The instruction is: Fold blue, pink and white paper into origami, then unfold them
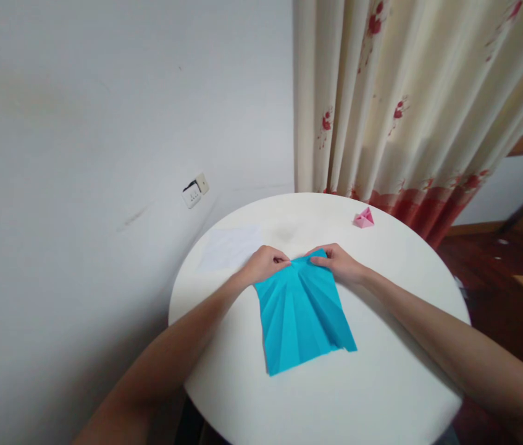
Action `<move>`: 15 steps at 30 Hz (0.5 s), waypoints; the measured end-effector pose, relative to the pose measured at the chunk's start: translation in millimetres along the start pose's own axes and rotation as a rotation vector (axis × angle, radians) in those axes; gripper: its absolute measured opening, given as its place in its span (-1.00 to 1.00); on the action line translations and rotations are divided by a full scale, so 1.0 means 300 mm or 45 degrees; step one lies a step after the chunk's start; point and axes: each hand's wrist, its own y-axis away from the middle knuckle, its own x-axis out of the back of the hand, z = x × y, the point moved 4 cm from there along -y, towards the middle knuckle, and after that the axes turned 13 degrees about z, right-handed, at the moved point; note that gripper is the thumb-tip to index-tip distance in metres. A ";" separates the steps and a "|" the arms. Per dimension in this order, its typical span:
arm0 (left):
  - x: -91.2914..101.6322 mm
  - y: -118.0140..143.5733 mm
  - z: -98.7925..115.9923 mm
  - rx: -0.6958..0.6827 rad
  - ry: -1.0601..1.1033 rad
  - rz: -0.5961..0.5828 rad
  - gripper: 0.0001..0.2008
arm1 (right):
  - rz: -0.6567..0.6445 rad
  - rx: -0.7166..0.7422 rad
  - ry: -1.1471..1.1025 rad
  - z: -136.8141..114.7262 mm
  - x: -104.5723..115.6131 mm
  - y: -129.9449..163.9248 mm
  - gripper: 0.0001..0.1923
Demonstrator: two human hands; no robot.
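A blue sheet of paper [296,315] with creases fanning out from its far edge lies over the table in front of me. My left hand [265,264] pinches that far edge near its middle, the thumb and fingers pressed together. On the right, my right hand [335,261] grips the same edge close to the far right corner, with the thumb on top and the fingers behind the paper. The near edge of the sheet is uneven, with a small tear toward the right.
The round white table [381,383] stands against a white wall with a socket [191,196]. A white sheet of paper [228,246] lies at the back left. At the back right sits a folded pink paper piece [364,218]. A flowered curtain [358,123] hangs behind.
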 end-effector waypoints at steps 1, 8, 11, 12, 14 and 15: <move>0.001 0.003 0.005 -0.015 -0.052 -0.007 -0.77 | -0.037 0.014 0.038 0.003 -0.003 0.002 -0.59; -0.009 0.014 0.044 -0.179 -0.464 0.071 -0.86 | -0.115 -0.005 0.160 0.024 0.009 0.008 -0.58; -0.038 0.005 0.025 -0.162 -0.355 0.131 -0.86 | -0.140 0.027 0.245 0.023 0.014 0.003 -0.60; -0.050 0.001 0.012 -0.131 -0.265 0.142 -0.84 | -0.128 0.052 0.277 0.023 0.017 -0.001 -0.61; -0.072 -0.006 -0.017 -0.060 -0.086 0.124 -0.79 | -0.082 0.102 0.328 0.025 0.024 -0.010 -0.61; -0.081 -0.008 -0.028 -0.042 -0.036 0.108 -0.79 | -0.052 0.123 0.350 0.028 0.027 -0.014 -0.62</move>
